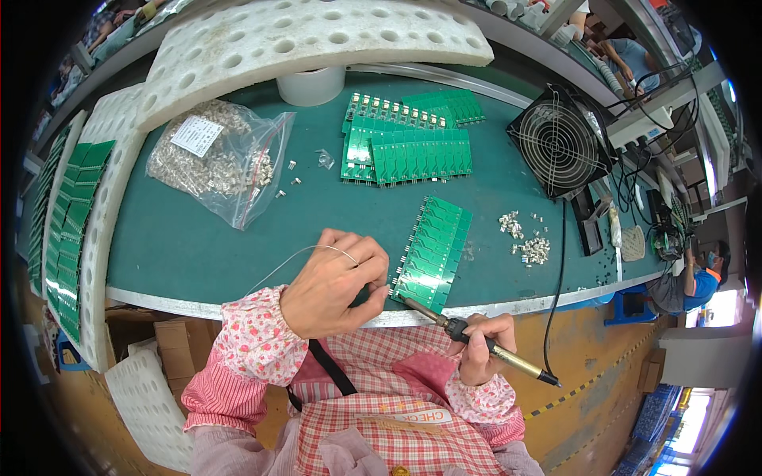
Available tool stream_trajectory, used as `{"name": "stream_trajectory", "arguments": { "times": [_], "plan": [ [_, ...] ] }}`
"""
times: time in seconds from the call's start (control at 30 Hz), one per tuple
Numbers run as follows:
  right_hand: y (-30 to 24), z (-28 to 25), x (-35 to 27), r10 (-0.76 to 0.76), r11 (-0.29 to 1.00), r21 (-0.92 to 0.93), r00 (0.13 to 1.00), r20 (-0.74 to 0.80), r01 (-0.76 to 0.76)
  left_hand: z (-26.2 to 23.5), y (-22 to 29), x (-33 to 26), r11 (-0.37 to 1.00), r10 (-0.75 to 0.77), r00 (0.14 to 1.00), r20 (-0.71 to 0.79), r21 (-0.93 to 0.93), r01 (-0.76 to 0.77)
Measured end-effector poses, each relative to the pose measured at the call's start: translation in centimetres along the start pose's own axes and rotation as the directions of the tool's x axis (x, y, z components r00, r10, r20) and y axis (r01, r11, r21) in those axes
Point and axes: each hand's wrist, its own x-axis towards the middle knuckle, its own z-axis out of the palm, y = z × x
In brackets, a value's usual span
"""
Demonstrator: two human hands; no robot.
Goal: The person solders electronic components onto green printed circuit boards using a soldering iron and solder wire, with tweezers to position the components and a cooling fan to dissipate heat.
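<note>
Illumination bright, diffuse, fairly even over the green tabletop (317, 206); shadows soft. White glare on the lower part of the green circuit-board panel (435, 254); small highlights on the clear plastic bag (214, 163). Metal table edging (175, 306) bowed by fisheye distortion; corners black. Far background soft.

Black fan (558, 141), white foam board (313, 40)
</note>
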Motion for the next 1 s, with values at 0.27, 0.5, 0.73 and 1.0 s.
{"name": "stream_trajectory", "arguments": {
  "times": [0.27, 0.5, 0.73, 1.0],
  "plan": [
    [0.0, 0.43, 0.05, -0.027, 1.0, 0.011, 1.0, 0.003, 0.027, 0.14, 0.06, -0.01, 1.0, 0.01, 1.0, 0.029, 0.018, -0.011],
    [0.28, 0.36, -0.1, -0.093, 0.996, -0.017, 0.996, 0.011, 0.093, 0.22, -0.01, -0.06, 1.0, 0.015, 0.999, 0.036, 0.018, -0.015],
    [0.32, 0.47, -0.11, -0.116, 0.992, -0.052, 0.993, -0.002, 0.116, 0.31, -0.19, -0.07, 0.999, 0.016, 1.0, 0.019, 0.028, -0.017],
    [0.39, 0.54, -0.09, -0.125, 0.991, -0.051, 0.992, -0.011, 0.125, 0.26, -0.11, -0.04, 1.0, 0.022, 1.0, 0.021, 0.017, -0.023]
  ]
}}
